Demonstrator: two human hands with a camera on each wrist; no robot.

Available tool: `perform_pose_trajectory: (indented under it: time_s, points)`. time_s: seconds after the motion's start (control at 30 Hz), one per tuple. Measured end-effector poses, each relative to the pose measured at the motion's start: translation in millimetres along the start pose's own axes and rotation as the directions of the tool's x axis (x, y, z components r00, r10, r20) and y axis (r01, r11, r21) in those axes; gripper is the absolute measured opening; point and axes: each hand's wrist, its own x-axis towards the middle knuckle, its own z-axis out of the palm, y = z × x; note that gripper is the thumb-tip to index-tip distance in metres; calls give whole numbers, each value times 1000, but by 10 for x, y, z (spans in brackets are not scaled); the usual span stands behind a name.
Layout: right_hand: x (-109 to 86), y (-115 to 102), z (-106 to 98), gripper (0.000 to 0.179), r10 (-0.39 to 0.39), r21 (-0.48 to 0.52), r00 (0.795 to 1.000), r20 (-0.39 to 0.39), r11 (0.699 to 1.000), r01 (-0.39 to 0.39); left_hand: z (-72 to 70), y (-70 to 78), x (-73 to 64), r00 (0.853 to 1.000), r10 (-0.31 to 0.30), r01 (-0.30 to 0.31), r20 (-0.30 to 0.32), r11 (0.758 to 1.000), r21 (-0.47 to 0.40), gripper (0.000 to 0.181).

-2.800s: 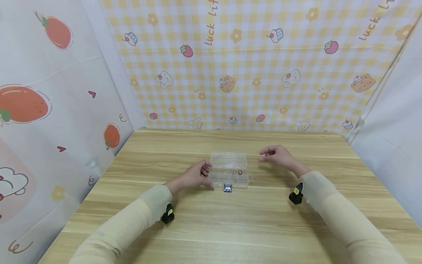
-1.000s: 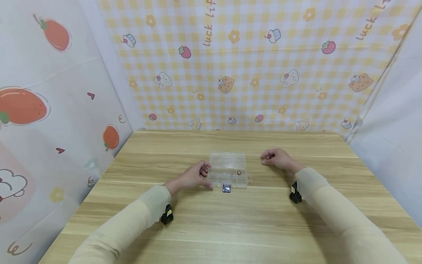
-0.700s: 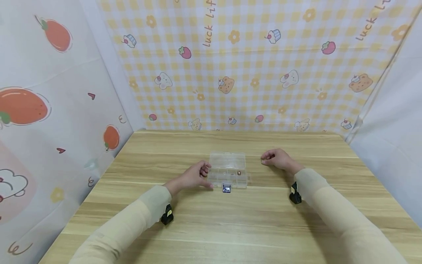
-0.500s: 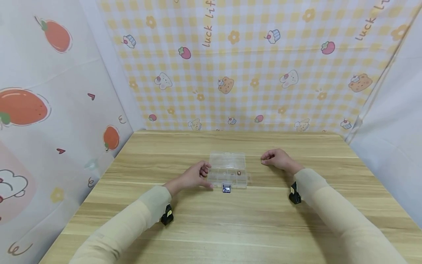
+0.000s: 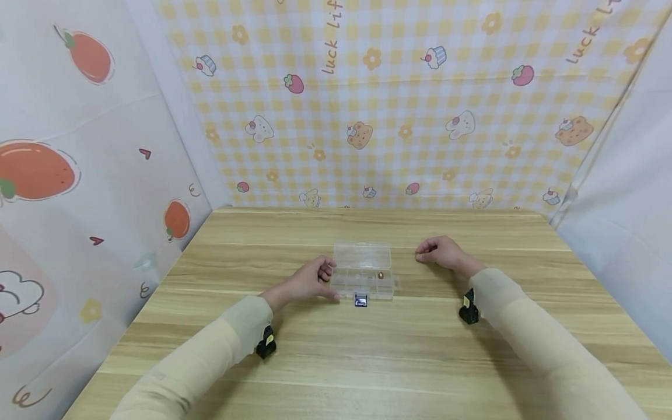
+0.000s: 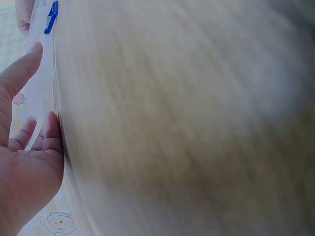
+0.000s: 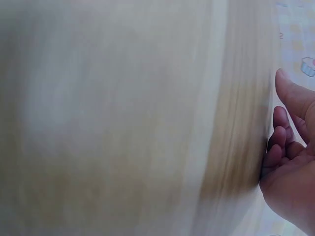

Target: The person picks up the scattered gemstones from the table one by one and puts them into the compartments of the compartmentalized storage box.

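A clear plastic compartment box (image 5: 362,286) lies on the table, its lid (image 5: 362,255) raised at the back. My left hand (image 5: 310,280) holds the box's left end, thumb at the front corner and fingers along the side. A small copper-coloured piece (image 5: 381,275) sits in a back right compartment; other bits inside are too faint to tell. At the box's front edge is a small dark blue clip-like piece (image 5: 361,300), also in the left wrist view. My right hand (image 5: 443,254) is right of the box near the tabletop, thumb and forefinger tips together; anything between them is hidden.
The wood-grain table (image 5: 357,361) stretches to the front and both sides of the box. Behind it hangs a yellow checked cloth (image 5: 336,163); a printed white cloth (image 5: 105,146) hangs on the left. A small dark device (image 5: 469,309) is strapped at each wrist.
Since the oldest frame my right hand's thumb and forefinger have come together and the hand has lowered slightly. My left hand and the box stay in place.
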Motion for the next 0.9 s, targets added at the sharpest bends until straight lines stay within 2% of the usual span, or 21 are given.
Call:
perform_pose_trajectory:
  time_s: [0.3,0.6,0.9]
  points:
    - [-18,-15,-10,17,-16,74,1000,-10,997,17,1,31,-6,1000,-6,6,-8,1000,11,72]
    - [-63,-83,18,20,-23,72,1000,-9,997,23,-2,12,4,1000,13,-13,-4,1000,20,72]
    - [-204,-250,66,21,-52,75,998,-21,996,53,0,4,10,1000,18,-18,-6,1000,20,72]
